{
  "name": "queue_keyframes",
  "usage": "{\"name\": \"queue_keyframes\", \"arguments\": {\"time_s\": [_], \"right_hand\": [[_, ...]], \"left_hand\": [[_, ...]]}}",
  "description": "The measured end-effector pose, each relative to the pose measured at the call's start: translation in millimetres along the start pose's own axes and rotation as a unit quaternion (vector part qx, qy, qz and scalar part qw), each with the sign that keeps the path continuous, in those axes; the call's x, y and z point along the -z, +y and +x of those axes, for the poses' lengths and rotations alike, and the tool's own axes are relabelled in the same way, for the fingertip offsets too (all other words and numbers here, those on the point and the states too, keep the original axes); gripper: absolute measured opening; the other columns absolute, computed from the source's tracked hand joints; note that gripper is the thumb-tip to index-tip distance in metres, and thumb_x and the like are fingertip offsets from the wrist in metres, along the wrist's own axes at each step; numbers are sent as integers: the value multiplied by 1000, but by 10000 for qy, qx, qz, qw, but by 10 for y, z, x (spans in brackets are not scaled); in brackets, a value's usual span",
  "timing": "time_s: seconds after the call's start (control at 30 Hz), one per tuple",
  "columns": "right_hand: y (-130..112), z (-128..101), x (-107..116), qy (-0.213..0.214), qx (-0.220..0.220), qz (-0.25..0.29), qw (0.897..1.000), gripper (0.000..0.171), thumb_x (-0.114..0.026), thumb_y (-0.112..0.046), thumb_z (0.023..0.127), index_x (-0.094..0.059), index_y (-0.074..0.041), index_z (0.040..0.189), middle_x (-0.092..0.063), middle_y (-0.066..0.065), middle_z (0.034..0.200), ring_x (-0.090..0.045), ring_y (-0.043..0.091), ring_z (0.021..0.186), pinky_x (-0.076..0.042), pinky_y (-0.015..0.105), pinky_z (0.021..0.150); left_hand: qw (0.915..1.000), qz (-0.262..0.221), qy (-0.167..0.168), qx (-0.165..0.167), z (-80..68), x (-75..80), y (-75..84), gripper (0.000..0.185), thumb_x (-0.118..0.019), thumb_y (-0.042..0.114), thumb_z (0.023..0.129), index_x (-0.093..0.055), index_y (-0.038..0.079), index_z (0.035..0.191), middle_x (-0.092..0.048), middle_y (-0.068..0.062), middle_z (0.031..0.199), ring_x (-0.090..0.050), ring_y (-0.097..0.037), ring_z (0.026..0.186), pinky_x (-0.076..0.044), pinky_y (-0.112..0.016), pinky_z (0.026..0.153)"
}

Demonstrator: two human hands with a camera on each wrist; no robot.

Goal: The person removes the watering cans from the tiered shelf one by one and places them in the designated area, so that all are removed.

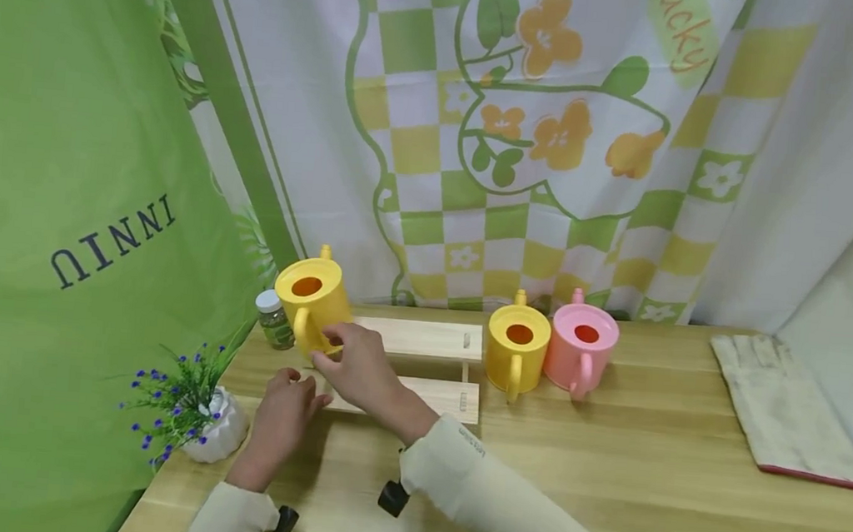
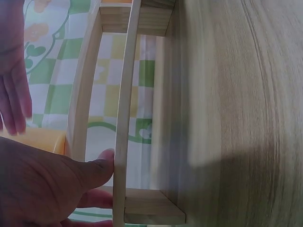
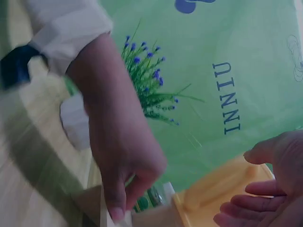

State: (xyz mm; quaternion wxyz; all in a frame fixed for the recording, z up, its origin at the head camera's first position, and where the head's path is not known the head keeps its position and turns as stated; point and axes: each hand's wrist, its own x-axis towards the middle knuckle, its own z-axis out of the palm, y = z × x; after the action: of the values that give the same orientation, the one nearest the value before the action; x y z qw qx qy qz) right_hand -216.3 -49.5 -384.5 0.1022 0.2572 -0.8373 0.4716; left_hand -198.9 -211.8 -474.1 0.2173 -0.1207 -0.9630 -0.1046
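A yellow watering can (image 1: 316, 295) is at the left end of a low wooden rack (image 1: 428, 339) with two slats, its handle facing the front. My right hand (image 1: 366, 370) is beside the can's lower right side, fingers loosely extended; the right wrist view shows the hand (image 3: 265, 189) next to the can (image 3: 213, 194), and whether they touch is unclear. With thumb and fingers, my left hand (image 1: 287, 418) pinches the rack's front slat near its left end, as the left wrist view shows on the slat (image 2: 124, 104).
Right of the rack stand another yellow watering can (image 1: 515, 356) and a pink one (image 1: 577, 353). A white-lidded jar (image 1: 275, 321) and a white pot of purple flowers (image 1: 218, 429) are at the left. A folded cloth (image 1: 791, 412) lies far right; curtains (image 1: 422, 132) hang behind.
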Motion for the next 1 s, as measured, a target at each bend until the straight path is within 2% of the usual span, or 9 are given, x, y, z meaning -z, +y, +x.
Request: {"name": "queue_keyframes", "arguments": {"time_s": [0.2, 0.37, 0.43, 0.7, 0.73, 0.83, 0.93, 1.0], "right_hand": [[-33, 119, -160, 220, -133, 5, 9997, 26, -68, -32, 83, -65, -10, 97, -67, 0, 91, -61, 11, 83, -47, 17, 68], [0, 145, -251, 433, -185, -13, 9989, 26, -69, -38, 81, -65, -14, 90, -65, -7, 80, -57, 6, 73, -45, 15, 62], [4, 145, -274, 486, -183, -16, 9987, 25, -69, -38, 80, -64, -15, 86, -63, -9, 76, -55, 5, 69, -44, 15, 59], [28, 174, -350, 741, -76, -184, 9970, 18, -68, -32, 82, -66, -15, 76, -60, -10, 63, -51, 2, 60, -40, 12, 53], [27, 174, -352, 784, -23, -175, 9968, 17, -69, -31, 82, -66, -14, 77, -61, -9, 63, -51, 2, 59, -40, 12, 53], [25, 169, -353, 917, 53, -12, 9958, 15, -71, -27, 80, -69, -13, 80, -63, -7, 64, -51, 2, 58, -40, 12, 53], [27, 161, -346, 1020, 2, 239, 9945, 15, -72, -29, 78, -70, -14, 79, -63, -8, 63, -51, 3, 59, -42, 12, 52], [36, 157, -339, 1050, -59, 354, 9938, 16, -72, -31, 77, -71, -15, 78, -62, -8, 62, -51, 4, 59, -43, 13, 52]], "left_hand": [[9998, 3, -146, 154, 40, 2, 16, 27, -70, 28, 81, -55, 9, 69, -57, -11, 61, -53, -34, 90, -48, -44, 68], [9995, -37, -250, 177, 54, -14, 37, 21, -70, 29, 81, -66, 11, 90, -58, -8, 60, -52, -32, 91, -48, -42, 67], [9995, -46, -231, 195, 52, -22, 41, 24, -71, 28, 80, -67, 14, 99, -59, -7, 62, -52, -32, 90, -48, -42, 67], [9996, -79, -113, 257, 19, -53, 22, 26, -71, 28, 80, -66, 15, 101, -57, -7, 59, -52, -32, 90, -48, -42, 68], [9996, -43, -88, 246, 18, -56, 18, 26, -71, 28, 80, -66, 15, 101, -56, -7, 58, -53, -32, 90, -48, -42, 69], [9998, 48, 5, 196, 14, -60, 3, 21, -71, 28, 79, -64, 10, 86, -55, -7, 56, -53, -32, 89, -48, -42, 69], [9997, 28, 74, 219, 8, -54, -12, 25, -73, 27, 77, -57, 9, 71, -56, -8, 57, -53, -33, 89, -48, -42, 68], [9996, -35, 79, 281, 4, -46, -23, 29, -75, 26, 76, -53, 9, 66, -57, -8, 59, -53, -34, 90, -48, -43, 69]]}}
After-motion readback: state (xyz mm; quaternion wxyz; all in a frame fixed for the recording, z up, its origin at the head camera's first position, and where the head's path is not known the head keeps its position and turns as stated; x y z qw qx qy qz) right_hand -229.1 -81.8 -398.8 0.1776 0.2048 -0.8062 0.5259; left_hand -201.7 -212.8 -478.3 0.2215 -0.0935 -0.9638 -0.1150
